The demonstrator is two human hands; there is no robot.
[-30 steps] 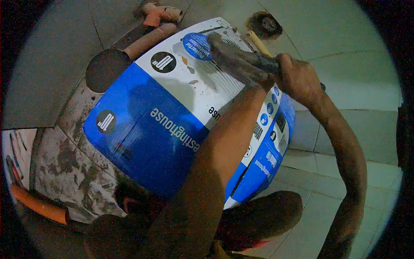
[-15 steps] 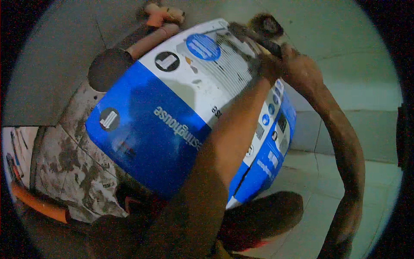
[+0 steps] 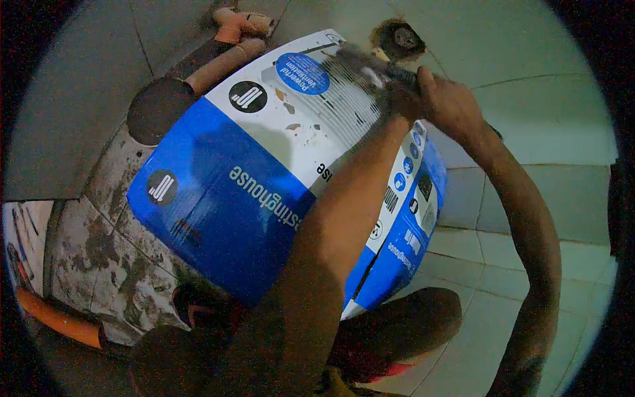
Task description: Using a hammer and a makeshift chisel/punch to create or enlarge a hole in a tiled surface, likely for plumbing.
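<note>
Head: right hand (image 3: 453, 108) forward, arm (image 3: 538, 228) bowed

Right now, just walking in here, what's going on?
A person has a dark, blurred tool over the white part of a blue-and-white box. The right hand grips it; the left hand is right beside, its fingers too dark to make out. Just beyond is a rough hole in the tiles, and an orange pipe fitting lies past the box.

Dim light falls on a tiled floor (image 3: 489, 317), grimy near its left edge, with a pale tiled wall (image 3: 542, 198) along its right.
</note>
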